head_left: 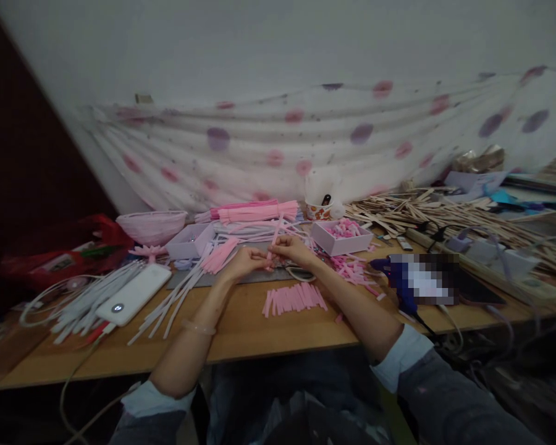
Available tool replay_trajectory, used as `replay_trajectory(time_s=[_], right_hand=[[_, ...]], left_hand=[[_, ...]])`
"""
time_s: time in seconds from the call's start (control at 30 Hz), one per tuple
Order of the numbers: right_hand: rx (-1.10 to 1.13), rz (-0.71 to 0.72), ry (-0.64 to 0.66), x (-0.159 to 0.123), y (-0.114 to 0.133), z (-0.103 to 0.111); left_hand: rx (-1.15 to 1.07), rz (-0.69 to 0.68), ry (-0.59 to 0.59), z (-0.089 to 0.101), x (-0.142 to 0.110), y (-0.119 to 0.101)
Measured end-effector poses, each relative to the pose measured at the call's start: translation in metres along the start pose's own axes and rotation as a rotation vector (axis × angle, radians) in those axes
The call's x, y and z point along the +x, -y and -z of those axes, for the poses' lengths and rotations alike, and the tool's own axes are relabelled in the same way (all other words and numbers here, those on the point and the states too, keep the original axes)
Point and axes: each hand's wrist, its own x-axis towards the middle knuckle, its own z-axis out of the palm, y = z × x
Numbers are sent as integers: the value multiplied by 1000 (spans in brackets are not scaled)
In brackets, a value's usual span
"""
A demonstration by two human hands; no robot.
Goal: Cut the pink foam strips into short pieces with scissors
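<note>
Over the middle of the table, my left hand and my right hand meet with fingertips pinched together. Between them a light pink pipe cleaner stands up at a slant. My right fingers grip it, and my left fingers close at its lower end, where details are small and dim. Just below my right hand shows a dark loop, perhaps a scissors handle. A row of short pink pipe cleaner pieces lies nearer the table's front edge. A grey mat is partly hidden under my hands.
Left are a white power bank, white pipe cleaners and a lilac box. Pink pipe cleaner bundles lie behind. Right are a box of pink pieces, a blue glue gun, wooden sticks and cables.
</note>
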Motion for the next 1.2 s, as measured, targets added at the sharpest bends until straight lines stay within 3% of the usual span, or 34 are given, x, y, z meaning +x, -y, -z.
replay_trajectory(time_s=[0.6,0.87,0.97,1.07,1.13,1.2], right_hand=[[-4,-74,14,0,-1,1],[-127,-13,10,0,0,1],[-372,-23,71,-1,5,18],[-921,-77,161,-5,11,37],[-1204,-154,210,-9,15,43],[-1326,-216,246,-12,18,42]], left_hand=[[-3,9,15,-2,-3,-3],[-24,54,-55,1,-1,-1],[-95,81,-162,5,0,0],[-196,74,-284,9,2,2],[-246,71,-319,11,4,3],[-283,78,-334,12,5,4]])
